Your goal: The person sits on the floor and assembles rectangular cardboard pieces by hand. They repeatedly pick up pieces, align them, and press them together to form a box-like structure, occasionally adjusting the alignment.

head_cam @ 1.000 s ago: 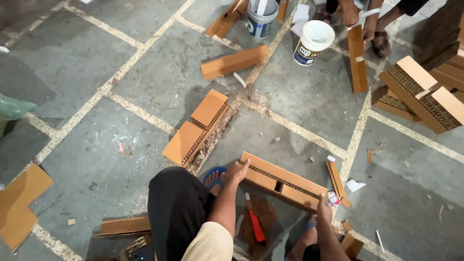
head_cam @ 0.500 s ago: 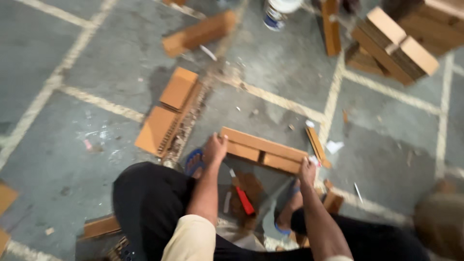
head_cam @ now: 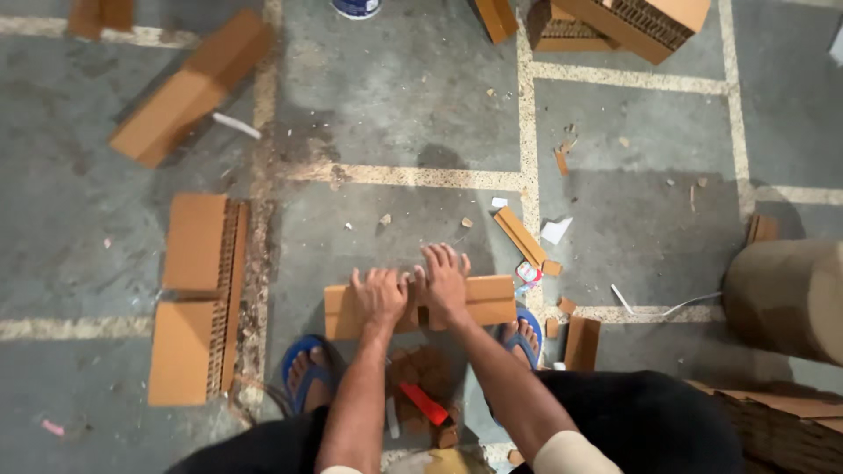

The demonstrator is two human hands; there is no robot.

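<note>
matt cardboard block [head_cam: 421, 307], rough concrete floor [head_cam: 404, 105]

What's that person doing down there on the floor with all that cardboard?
A person is crouching on a grey concrete floor, pressing both hands flat on a long brown corrugated cardboard piece. The left hand and right hand sit side by side near its middle. Blue sandals are on the feet, a red-handled tool lies between them, and more cardboard blocks lie around.
</note>
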